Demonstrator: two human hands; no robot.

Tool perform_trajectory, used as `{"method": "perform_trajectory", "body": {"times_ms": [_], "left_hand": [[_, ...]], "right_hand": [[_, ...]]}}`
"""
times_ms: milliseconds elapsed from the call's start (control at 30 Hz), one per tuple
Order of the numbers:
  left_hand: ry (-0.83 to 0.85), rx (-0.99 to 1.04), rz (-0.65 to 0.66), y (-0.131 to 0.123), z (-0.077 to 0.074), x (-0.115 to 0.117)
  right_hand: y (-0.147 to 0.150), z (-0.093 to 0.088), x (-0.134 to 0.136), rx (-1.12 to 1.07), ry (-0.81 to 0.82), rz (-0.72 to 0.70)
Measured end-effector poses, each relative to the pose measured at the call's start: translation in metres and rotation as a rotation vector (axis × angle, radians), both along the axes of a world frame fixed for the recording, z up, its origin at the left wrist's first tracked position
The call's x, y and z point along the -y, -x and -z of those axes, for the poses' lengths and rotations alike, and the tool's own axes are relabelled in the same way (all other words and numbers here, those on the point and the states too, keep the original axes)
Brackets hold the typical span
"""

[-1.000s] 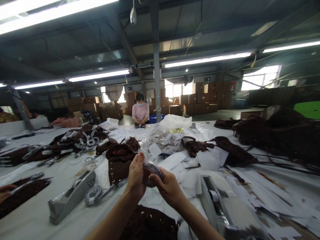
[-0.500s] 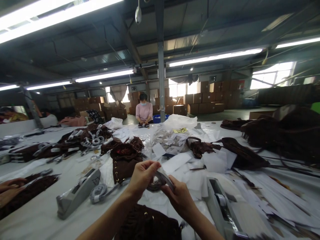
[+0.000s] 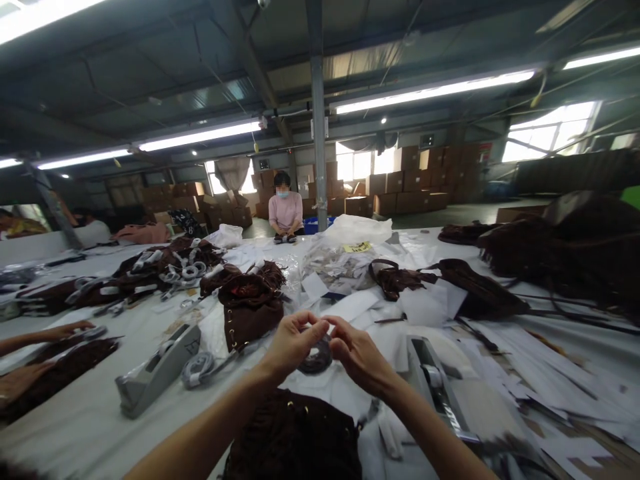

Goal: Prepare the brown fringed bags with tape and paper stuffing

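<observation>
Between left grip, right grip, coiled strap

Fluorescent tubes glow under a dark metal roof. A grey steel post rises mid-room. Stacked cardboard boxes line the far wall beside bright windows.

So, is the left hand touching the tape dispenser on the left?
No, the left hand and right hand hold a dark coil, apart from that dispenser.
</observation>
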State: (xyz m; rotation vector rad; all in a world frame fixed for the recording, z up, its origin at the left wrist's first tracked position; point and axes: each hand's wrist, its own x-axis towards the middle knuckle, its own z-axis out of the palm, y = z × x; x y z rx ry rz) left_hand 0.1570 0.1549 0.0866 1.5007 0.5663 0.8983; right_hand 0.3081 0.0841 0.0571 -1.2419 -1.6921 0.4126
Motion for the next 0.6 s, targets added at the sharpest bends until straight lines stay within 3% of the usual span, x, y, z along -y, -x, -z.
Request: {"method": "perform_trajectory", "body": {"times_ms": [67,167,300,367,467,533,600], "left_hand": [[0.012,0.019,0.004,-0.004,-0.001,0.008],[0.111,0.119,-0.059,-0.011,0.004,0.016],[0.253,0.328,-0.196,-0.020,0.019,0.020],[0.264,0.343,-0.189,-0.020,0.027,0.018],[0.120,0.016,0.023,-0.009,0.033,0.012],[-0.080,-0.315,0.189,0.002,0.032,0.011],[-0.280,-0.512,0.261,0.010,0.029,0.013]], "right_hand": [[0.006,0.002,-0.004,0.023,0.028,-0.027],[0.018,0.018,-0.004,-0.032,-0.001,0.083],[0.026,0.036,0.004,-0.110,-0.028,0.193],[0.022,0.042,0.009,-0.079,-0.008,0.212],[0.012,0.054,0.016,0.162,0.067,0.232],[0.008,0.062,0.020,0.396,0.095,0.184],[0.008,0.065,0.022,0.541,0.084,0.099]]}}
